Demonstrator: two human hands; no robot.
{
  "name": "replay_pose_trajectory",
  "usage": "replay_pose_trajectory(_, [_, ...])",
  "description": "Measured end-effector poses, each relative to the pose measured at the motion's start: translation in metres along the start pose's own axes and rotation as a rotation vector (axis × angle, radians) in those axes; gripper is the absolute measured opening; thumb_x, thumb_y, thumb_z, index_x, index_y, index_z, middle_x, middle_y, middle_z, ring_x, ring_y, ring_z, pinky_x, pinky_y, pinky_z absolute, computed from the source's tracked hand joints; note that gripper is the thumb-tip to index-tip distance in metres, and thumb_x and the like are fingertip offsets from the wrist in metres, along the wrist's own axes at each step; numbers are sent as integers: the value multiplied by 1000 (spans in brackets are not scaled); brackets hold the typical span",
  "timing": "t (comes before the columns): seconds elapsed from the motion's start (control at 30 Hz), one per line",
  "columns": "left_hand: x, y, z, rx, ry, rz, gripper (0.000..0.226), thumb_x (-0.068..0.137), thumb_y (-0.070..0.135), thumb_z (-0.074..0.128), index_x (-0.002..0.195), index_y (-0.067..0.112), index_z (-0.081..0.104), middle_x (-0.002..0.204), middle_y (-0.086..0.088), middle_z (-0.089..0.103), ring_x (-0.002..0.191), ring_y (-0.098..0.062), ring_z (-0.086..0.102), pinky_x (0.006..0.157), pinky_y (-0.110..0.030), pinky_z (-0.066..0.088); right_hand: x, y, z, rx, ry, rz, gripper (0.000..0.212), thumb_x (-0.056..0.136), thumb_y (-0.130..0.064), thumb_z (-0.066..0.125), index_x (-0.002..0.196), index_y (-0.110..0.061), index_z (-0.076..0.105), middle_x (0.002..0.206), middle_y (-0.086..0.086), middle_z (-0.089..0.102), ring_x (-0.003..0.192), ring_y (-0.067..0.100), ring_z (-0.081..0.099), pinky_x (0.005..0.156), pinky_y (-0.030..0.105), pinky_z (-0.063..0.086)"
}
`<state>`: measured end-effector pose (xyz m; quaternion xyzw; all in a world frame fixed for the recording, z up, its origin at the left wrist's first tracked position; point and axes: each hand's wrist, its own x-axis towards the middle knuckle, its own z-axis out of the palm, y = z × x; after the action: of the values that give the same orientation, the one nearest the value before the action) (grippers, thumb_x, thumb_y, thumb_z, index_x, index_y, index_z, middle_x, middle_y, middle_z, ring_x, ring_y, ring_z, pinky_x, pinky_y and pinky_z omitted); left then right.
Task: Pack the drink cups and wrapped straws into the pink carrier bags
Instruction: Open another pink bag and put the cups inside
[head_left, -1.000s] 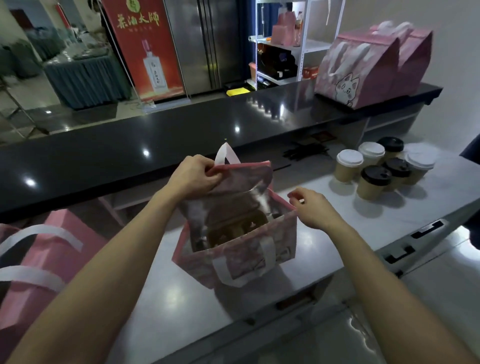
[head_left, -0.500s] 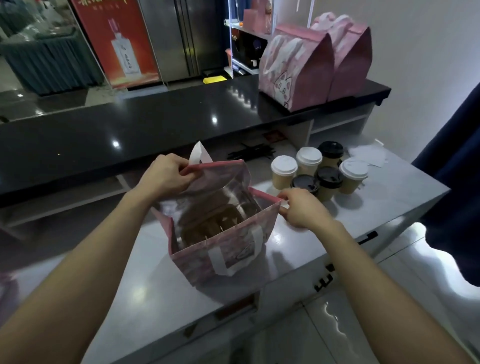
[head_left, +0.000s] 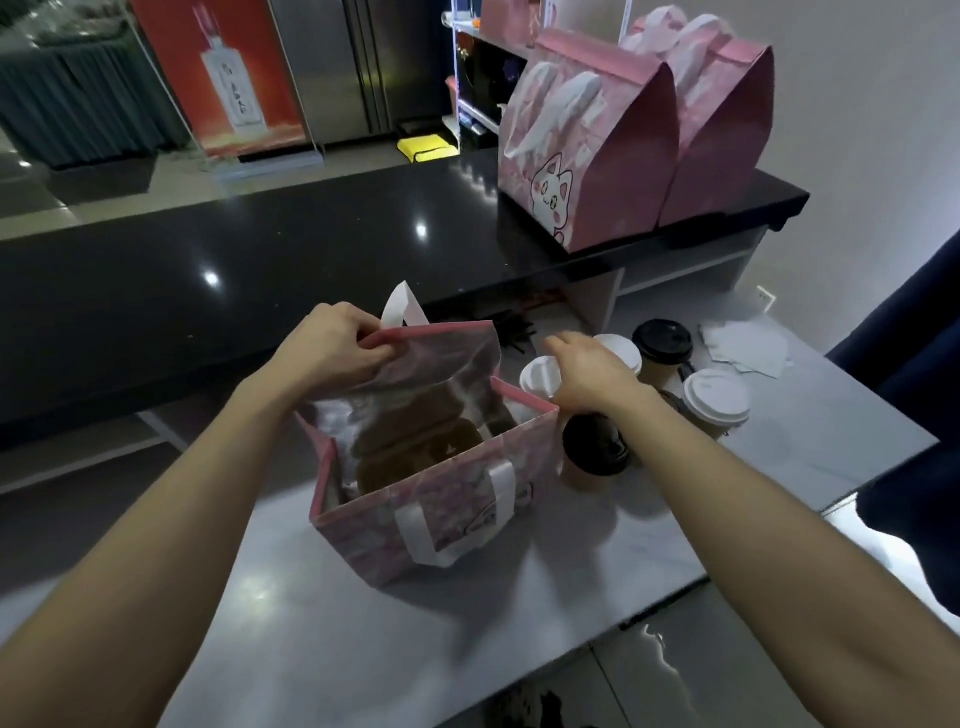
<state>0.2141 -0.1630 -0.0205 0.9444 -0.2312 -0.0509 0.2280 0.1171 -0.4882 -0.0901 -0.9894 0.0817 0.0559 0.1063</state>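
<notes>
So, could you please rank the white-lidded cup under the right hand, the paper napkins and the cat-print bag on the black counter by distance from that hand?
1. White-lidded cup, just left of the right hand.
2. Paper napkins, to the right on the grey worktop.
3. Cat-print bag, up on the black counter behind.

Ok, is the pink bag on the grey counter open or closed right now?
Open. The left hand grips the far flap of the pink bag, holding it up, and the brown cup insert shows inside with no cups in it.
</notes>
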Motion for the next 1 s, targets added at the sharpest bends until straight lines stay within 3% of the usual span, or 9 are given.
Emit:
replay_pose_trajectory(0.1, [6,1,1,8,-28,-3,25,97,52,73,76,40,79,65,8,73,61,-13,70,59,-40,56,26,7,8,-81,-76,-55,82,86,-47,74,158,-19,47,153,8,55,141,32,49,119,42,39])
replay_pose_trajectory(0.23, [6,4,-2,90,-10,-9,39,82,78,66,89,42,78,75,14,73,74,-9,70,67,-41,63,43,4,8,-41,-155,-65,69,82,-48,69,143,-18,57,138,9,61,128,33,60,106,44,52])
replay_pose_trajectory(0.47, [-30,8,-8,239,235,38,96,72,88,72,147,30,55,134,5,60,114,-18,65,96,-41,60,34,-10,-71,204,330,-170,88,68,-64,77,142,-23,53,126,5,55,108,31,61,88,43,54])
replay_pose_trajectory(0.57, [-55,12,-7,321,354,1,96,71,68,92,147,23,55,136,-5,54,116,-26,58,102,-44,56,21,-22,-114,310,547,-297,83,72,-62,70,142,-19,54,127,9,56,105,30,59,85,39,47])
replay_pose_trajectory(0.63, [-74,15,-6,315,464,-1,74,75,59,93,127,15,65,121,-8,60,103,-26,57,91,-41,53,9,-31,-133,450,609,-379,82,75,-59,69,145,-19,54,131,7,59,109,22,57,89,36,46])
replay_pose_trajectory(0.7, [-96,16,-2,283,518,45,45,84,51,89,99,13,71,97,-7,67,87,-22,55,79,-38,47,-4,-38,-142,621,558,-448,79,81,-56,71,149,-19,54,134,2,62,115,15,60,96,31,51])
replay_pose_trajectory(0.77, [-114,15,2,248,478,23,43,87,59,77,84,16,76,85,-3,66,86,-21,52,73,-35,41,-18,-48,-145,723,455,-509,71,83,-57,69,143,-20,58,120,-5,66,104,7,63,87,25,54])
replay_pose_trajectory(0.87, [-129,10,8,241,363,-75,51,79,73,63,87,27,83,93,5,60,102,-23,45,73,-33,40,-31,-64,-141,676,234,-595,69,81,-67,60,134,-23,63,106,-18,61,90,1,61,71,25,52])
replay_pose_trajectory(1.0, [-132,-1,1,353,250,4,51,84,76,62,105,35,83,110,14,65,116,-21,45,101,-44,31,-37,-84,-124,528,5,-587,71,75,-81,58,132,-39,58,108,-23,61,97,-5,60,72,23,48])
